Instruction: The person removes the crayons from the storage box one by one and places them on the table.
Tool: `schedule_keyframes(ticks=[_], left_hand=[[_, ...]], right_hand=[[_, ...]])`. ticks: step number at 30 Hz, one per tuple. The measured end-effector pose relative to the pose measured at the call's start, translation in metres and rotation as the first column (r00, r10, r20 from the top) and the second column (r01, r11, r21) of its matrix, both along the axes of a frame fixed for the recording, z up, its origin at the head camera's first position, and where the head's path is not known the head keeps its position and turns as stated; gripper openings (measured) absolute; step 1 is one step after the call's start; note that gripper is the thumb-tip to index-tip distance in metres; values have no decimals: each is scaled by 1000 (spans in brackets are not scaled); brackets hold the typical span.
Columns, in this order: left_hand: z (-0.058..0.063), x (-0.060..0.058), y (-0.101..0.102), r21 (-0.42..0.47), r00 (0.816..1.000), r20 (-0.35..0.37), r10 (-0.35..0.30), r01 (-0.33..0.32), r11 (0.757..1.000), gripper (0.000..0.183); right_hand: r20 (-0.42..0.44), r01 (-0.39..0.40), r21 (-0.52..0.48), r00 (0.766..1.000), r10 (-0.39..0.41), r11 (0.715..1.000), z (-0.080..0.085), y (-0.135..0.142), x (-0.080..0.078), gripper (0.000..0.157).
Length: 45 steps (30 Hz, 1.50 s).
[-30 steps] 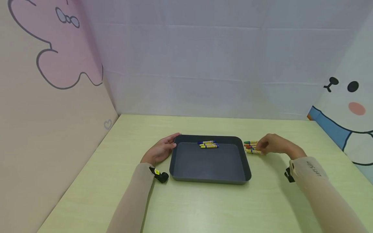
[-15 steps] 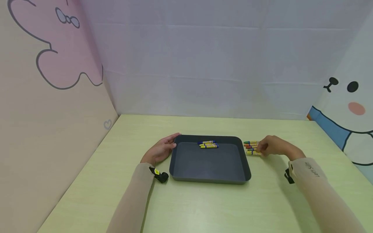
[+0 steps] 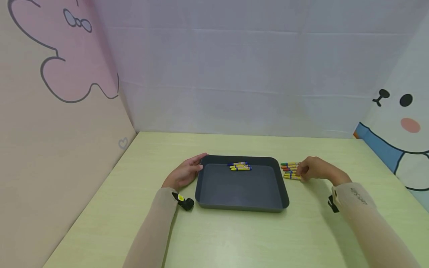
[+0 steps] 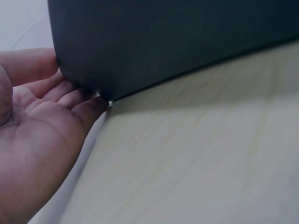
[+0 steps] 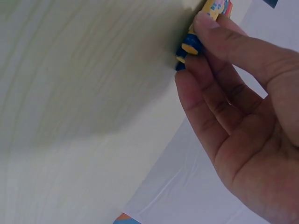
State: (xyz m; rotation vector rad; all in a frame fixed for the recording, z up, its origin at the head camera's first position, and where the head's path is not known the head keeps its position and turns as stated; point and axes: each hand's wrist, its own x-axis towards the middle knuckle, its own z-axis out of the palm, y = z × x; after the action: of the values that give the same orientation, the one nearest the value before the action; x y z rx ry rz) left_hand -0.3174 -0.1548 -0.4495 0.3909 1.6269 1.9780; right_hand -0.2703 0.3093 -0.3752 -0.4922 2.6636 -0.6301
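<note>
My left hand (image 3: 182,173) rests along the left side of a dark grey tray (image 3: 241,190), fingers reaching toward its far corner. In the left wrist view, its fingertips touch the outer wall of the tray (image 4: 154,42). Right of the tray, my right hand (image 3: 313,168) reaches down over a row of crayons, including a green crayon (image 3: 289,163) and a yellow crayon (image 3: 292,178). Thumb and fingers of the right hand (image 5: 247,107) pinch a yellow-wrapped crayon (image 5: 191,44) by its blue-banded end. My fingers hide the right ends of several crayons.
Inside the tray, near its far wall, lie a dark blue crayon (image 3: 238,163) and yellow crayons (image 3: 240,168). The pale wooden table (image 3: 234,238) meets a white back wall (image 3: 214,74). Printed panels stand at both sides.
My right hand has shifted slightly toward the near side of the table, and the nearest yellow crayons in the row have moved with it. The left hand and tray stay put.
</note>
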Motion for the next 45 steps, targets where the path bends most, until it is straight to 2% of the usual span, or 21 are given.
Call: schedule_keyframes(ticks=[19, 25, 40, 45], left_hand=[[-2, 0, 1, 24, 1000, 8, 7, -7, 1000, 60], [-1, 0, 1, 21, 1000, 10, 8, -8, 1000, 59], [-3, -1, 0, 27, 1000, 7, 1, -1, 1000, 60], [-3, -2, 0, 27, 1000, 2, 2, -2, 1000, 60]], right_hand=[[-32, 13, 8, 999, -13, 1000, -6, -1, 0, 10], [-16, 22, 6, 1000, -22, 1000, -6, 0, 1, 11], [10, 27, -18, 1000, -26, 999, 1, -2, 1, 16], [2, 17, -16, 1000, -17, 1000, 8, -5, 0, 19]])
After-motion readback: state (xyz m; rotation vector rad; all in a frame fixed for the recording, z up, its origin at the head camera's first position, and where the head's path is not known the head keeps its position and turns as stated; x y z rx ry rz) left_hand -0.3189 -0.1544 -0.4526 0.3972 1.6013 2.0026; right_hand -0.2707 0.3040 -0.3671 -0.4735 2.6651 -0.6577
